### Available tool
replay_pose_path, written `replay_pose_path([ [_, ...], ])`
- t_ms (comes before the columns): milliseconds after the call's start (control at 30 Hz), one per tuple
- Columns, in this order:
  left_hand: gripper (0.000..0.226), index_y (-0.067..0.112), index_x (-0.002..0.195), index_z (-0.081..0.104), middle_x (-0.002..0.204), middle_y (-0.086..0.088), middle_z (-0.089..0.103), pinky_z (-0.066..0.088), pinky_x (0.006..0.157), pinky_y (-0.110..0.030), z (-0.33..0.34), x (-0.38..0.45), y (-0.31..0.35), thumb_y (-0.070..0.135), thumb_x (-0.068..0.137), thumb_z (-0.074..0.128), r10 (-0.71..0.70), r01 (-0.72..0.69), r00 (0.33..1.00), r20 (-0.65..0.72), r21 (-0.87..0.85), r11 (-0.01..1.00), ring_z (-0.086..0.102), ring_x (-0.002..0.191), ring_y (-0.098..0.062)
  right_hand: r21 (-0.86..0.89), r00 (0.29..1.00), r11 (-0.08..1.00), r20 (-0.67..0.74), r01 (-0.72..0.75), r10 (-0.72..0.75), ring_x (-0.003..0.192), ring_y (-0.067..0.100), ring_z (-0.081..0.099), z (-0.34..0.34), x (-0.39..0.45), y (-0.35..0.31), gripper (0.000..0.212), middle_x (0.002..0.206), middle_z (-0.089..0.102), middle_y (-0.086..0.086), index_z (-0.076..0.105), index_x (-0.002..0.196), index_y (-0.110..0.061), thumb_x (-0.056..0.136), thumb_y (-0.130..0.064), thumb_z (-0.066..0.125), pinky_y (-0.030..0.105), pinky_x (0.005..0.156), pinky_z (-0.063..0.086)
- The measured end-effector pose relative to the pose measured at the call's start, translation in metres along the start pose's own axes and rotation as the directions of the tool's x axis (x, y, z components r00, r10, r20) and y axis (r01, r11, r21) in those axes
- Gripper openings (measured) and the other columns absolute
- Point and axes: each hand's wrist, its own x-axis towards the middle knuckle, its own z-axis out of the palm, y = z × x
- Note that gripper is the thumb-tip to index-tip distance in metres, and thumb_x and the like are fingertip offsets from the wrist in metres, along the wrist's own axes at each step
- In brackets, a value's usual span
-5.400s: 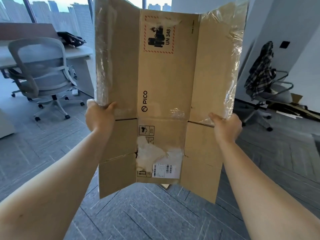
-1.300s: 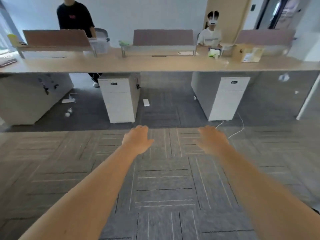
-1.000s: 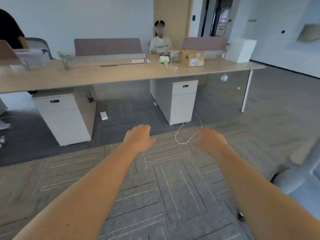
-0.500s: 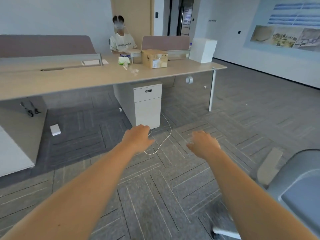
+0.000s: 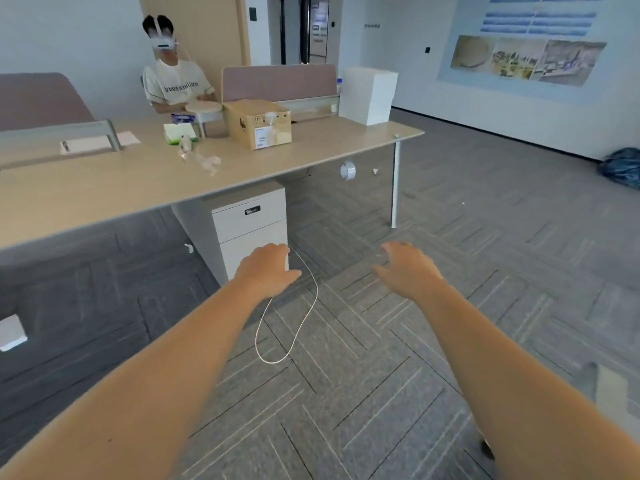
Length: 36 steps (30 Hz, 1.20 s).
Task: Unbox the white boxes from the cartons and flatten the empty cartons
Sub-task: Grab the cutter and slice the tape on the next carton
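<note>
Two bare hands reach out ahead of you in the head view: your left hand point(image 5: 266, 271) hangs palm down with fingers loosely bent and holding nothing, and your right hand point(image 5: 407, 268) is beside it, fingers spread and slightly curled, also holding nothing. Both hover above the grey carpet point(image 5: 346, 393), where a thin white cable point(image 5: 294, 327) loops just under your left hand. Beyond them a white drawer unit point(image 5: 251, 230) stands under the long desk point(image 5: 121, 181). On that desk sits a sealed brown carton point(image 5: 258, 123), well apart from your hands, with a stack of white boxes point(image 5: 369, 95) near the desk's right end. Crumpled clear plastic point(image 5: 201, 159) and a green tissue pack point(image 5: 178, 133) lie left of the carton, and a person wearing a headset point(image 5: 173, 84) sits behind the desk. A dark bag point(image 5: 621, 166) lies by the far wall. Compared with half a second ago, the desk and carton appear nearer and more central, your right-hand fingers have opened wider, and the grey chair is gone from your lower right.
</note>
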Motion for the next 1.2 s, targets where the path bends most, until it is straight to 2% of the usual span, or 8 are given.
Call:
replay_pose_path([
  [200,0.054,0.010,0.140,0.036,0.141,-0.009,0.042,0.035,0.104,-0.038,-0.004,0.108,-0.001,0.033,0.094,0.050,0.026,-0.026,1.000,0.011,-0.047,0.999,0.040,0.129,-0.027,0.085,0.999,0.996,0.034,-0.019,0.016,0.127,0.026,0.041,0.003,0.113,0.005,0.052,0.140,0.042,0.010,0.034,0.140,-0.009,0.095,-0.032,0.047,0.041,0.104,0.038],
  [400,0.054,0.010,0.141,0.034,0.144,-0.008,0.039,0.033,0.105,-0.037,-0.001,0.237,-0.002,0.033,0.095,0.049,-0.037,0.037,0.999,0.012,-0.060,0.998,0.037,0.132,-0.025,0.108,0.993,0.990,0.065,0.087,-0.094,0.131,0.025,0.038,0.013,0.255,0.015,0.054,0.143,0.039,0.009,0.033,0.141,-0.010,0.095,-0.034,0.047,0.040,0.108,0.034],
  [600,0.055,0.010,0.143,0.031,0.148,-0.007,0.033,0.029,0.108,-0.035,-0.028,0.370,0.013,0.034,0.096,0.047,-0.117,0.115,0.993,-0.011,-0.075,0.990,0.032,0.136,-0.024,0.121,0.985,0.981,0.065,0.152,-0.161,0.127,0.026,0.041,-0.022,0.407,0.028,0.050,0.141,0.040,0.009,0.036,0.138,-0.010,0.095,-0.034,0.047,0.041,0.104,0.037],
  [700,0.055,0.010,0.143,0.030,0.147,-0.008,0.034,0.029,0.106,-0.035,-0.033,0.422,0.016,0.034,0.096,0.046,-0.153,0.153,0.988,0.006,-0.082,0.985,0.033,0.134,-0.025,0.072,0.975,0.979,0.102,0.189,-0.196,0.126,0.026,0.042,-0.026,0.467,0.027,0.048,0.139,0.041,0.010,0.038,0.136,-0.010,0.095,-0.034,0.046,0.041,0.102,0.038],
  [900,0.046,0.006,0.131,0.044,0.135,-0.011,0.046,0.037,0.101,-0.037,-0.024,0.527,-0.006,0.035,0.096,0.046,-0.248,0.250,0.965,0.088,-0.018,0.968,0.043,0.125,-0.027,-0.042,0.950,0.971,0.222,0.234,-0.219,0.124,0.027,0.043,-0.014,0.578,0.029,0.047,0.137,0.041,0.010,0.039,0.136,-0.010,0.096,-0.035,0.045,0.040,0.101,0.039],
  [1033,0.045,0.008,0.130,0.044,0.131,-0.010,0.048,0.039,0.098,-0.036,-0.034,0.614,-0.031,0.036,0.095,0.047,-0.257,0.257,0.964,0.061,0.014,0.966,0.045,0.122,-0.027,-0.083,0.951,0.964,0.209,0.251,-0.229,0.120,0.028,0.047,-0.018,0.671,0.023,0.048,0.135,0.045,0.011,0.038,0.136,-0.008,0.096,-0.036,0.044,0.041,0.099,0.042],
  [1200,0.051,0.011,0.139,0.036,0.140,-0.009,0.041,0.036,0.104,-0.039,-0.060,0.720,-0.059,0.037,0.096,0.044,-0.281,0.276,0.958,0.059,0.074,0.958,0.039,0.129,-0.027,-0.150,0.948,0.950,0.206,0.274,-0.241,0.119,0.029,0.047,-0.031,0.782,0.009,0.047,0.131,0.047,0.012,0.040,0.133,-0.008,0.096,-0.037,0.044,0.038,0.093,0.042],
])
